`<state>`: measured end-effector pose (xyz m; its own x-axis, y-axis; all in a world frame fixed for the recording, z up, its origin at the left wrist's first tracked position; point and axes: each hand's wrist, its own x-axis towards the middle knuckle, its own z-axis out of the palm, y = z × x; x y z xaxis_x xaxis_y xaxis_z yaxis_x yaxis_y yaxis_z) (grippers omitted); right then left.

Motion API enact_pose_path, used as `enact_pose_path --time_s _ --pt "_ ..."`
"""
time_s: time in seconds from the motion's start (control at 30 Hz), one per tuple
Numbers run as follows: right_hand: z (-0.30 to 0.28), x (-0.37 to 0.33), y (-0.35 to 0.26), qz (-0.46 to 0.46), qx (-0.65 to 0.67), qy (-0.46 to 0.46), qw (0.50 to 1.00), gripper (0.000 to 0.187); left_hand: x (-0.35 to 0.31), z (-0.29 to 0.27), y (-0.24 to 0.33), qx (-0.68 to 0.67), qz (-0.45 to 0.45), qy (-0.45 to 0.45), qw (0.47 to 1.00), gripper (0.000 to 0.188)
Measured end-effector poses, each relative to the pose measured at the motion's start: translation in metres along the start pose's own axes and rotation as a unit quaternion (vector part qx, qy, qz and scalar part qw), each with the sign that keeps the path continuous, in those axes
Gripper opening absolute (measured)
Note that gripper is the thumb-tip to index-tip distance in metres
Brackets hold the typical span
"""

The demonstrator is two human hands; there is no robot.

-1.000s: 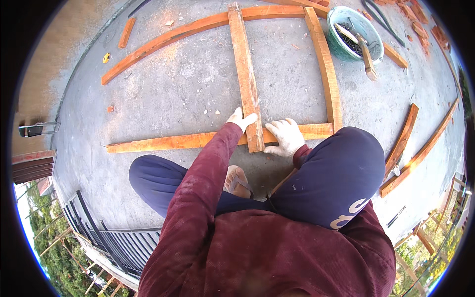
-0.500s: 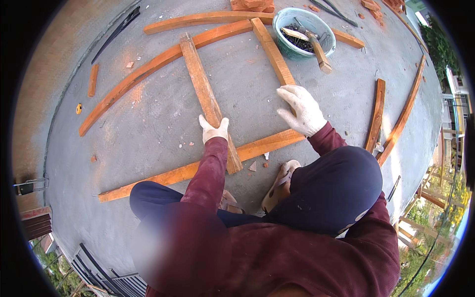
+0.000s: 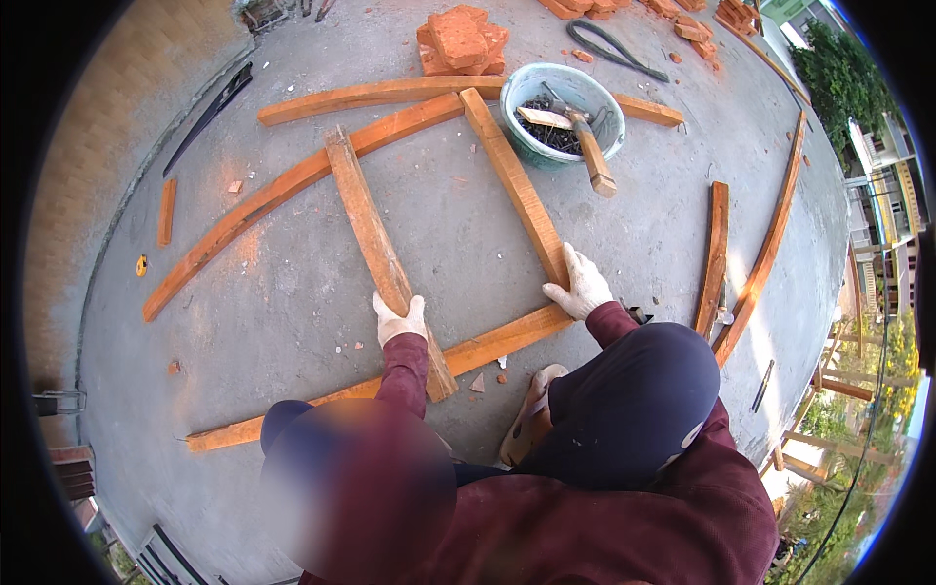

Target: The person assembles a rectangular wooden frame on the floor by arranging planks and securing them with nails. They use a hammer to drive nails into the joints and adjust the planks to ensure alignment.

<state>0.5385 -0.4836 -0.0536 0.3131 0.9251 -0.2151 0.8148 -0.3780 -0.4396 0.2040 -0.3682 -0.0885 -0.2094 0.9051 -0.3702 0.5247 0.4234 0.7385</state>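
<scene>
Both my hands wear white work gloves. My left hand [image 3: 400, 319] grips a rough wooden plank [image 3: 369, 219] low on its length, thumb and fingers on opposite sides. The plank crosses the far long beam [image 3: 283, 185] and the near long beam [image 3: 497, 343]. At the right, my right hand [image 3: 582, 285] holds the near end of a second cross beam [image 3: 517, 185], thumb on its left side. This beam's near end lies by the right end of the near beam; my hand partly hides that joint. Its far end meets the far beam.
A light-green bucket [image 3: 614, 127] with nails and a wooden-handled hammer [image 3: 593, 156] stands beyond my right hand. Red bricks [image 3: 460, 41] are stacked behind. Loose timbers [image 3: 714, 255] lie right; a yellow tape measure [image 3: 141, 265] lies far left. My knee [image 3: 643, 400] is close to the near beam.
My right hand has closed round the near end of the right cross beam, its fingers shifting along the side. My left hand keeps its hold on the plank. The view has tilted up.
</scene>
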Motion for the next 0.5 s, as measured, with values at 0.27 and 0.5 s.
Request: enact_pose_path --time_s 0.27,0.5 --pt "0.047 0.018 0.033 -0.049 0.055 0.074 0.994 0.080 0.002 0.006 0.001 -0.005 0.023 0.004 1.000 0.093" --pt "0.050 0.022 0.042 -0.040 -0.006 0.076 0.996 0.077 0.001 0.014 -0.005 0.039 0.025 0.011 0.999 0.093"
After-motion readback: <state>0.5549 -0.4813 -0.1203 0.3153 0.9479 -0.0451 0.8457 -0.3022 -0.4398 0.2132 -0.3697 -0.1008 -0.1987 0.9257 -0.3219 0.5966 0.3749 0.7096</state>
